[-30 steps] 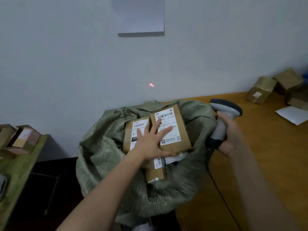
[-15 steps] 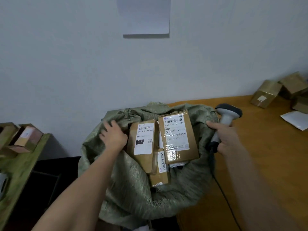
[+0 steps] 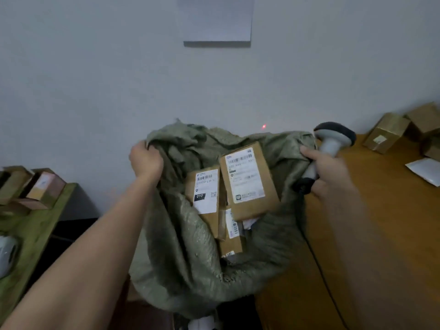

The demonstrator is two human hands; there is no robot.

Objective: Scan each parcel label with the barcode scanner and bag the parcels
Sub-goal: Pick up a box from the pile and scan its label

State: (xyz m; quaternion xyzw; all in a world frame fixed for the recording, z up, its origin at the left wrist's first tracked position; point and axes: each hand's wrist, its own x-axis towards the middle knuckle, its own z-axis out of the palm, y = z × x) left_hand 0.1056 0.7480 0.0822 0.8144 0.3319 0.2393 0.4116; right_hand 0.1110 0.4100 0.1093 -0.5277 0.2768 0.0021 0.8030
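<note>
Left hand (image 3: 145,160) gripped woven sack (image 3: 190,246) rim; right hand (image 3: 329,173) clutched barcode scanner (image 3: 332,141) and rim. Inside, labelled parcel (image 3: 206,191) read "010".

Dim, flat indoor light; soft motion blur throughout; wide-angle bending at edges; faint shadows.

Olive-green sack (image 3: 190,246), brown parcels (image 3: 250,184), seemingly grey scanner (image 3: 331,141).

Wall sheet: pale paper (image 3: 216,19) fixed high on the grey wall (image 3: 95,79).
Left shelf: green shelf (image 3: 35,234) at the left edge.
Right bench: wooden bench (image 3: 392,234), white envelope (image 3: 423,170) near its right edge.
</note>
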